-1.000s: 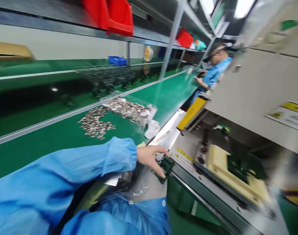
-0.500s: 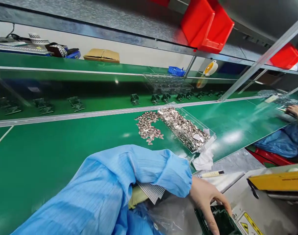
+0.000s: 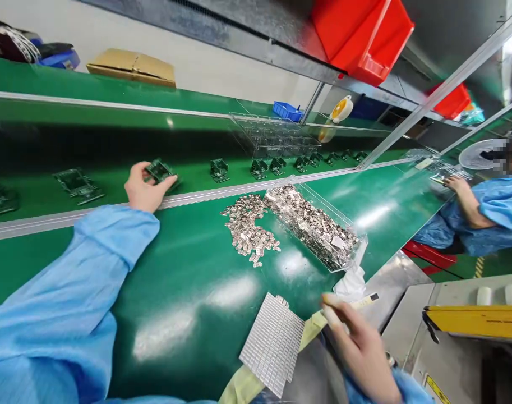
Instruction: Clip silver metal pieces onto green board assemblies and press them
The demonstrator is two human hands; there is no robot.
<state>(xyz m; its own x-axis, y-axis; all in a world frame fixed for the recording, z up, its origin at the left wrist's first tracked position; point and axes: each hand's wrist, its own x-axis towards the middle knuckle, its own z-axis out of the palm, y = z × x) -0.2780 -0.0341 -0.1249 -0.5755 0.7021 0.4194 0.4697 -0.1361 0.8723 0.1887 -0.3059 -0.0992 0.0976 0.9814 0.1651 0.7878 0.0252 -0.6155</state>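
Note:
My left hand (image 3: 148, 188) reaches over the metal rail to the sunken green belt. Its thumb and fingers close around the edges of a small green circuit board (image 3: 161, 170). At the lower right is my right hand (image 3: 360, 345), its fingers curled and the thumb brought up to the index finger, with pale coverings on the tips. Anything pinched there is too small to make out. Just left of it, a silvery sheet of small rectangular pieces (image 3: 275, 342) lies over a pale yellow strip (image 3: 239, 384). A marker pen (image 3: 365, 301) rests behind my right hand.
A heap of small metal pieces (image 3: 249, 227) lies beside a clear tray (image 3: 356, 264) full of them. More circuit boards (image 3: 219, 170) line the belt. A red bin (image 3: 365, 39) overhangs from the shelf. A co-worker's hand (image 3: 457, 184) is at the far right.
My left hand has swung from the machine at the lower right, where it was on a green board, over to the belt at the left. My right hand has come into view.

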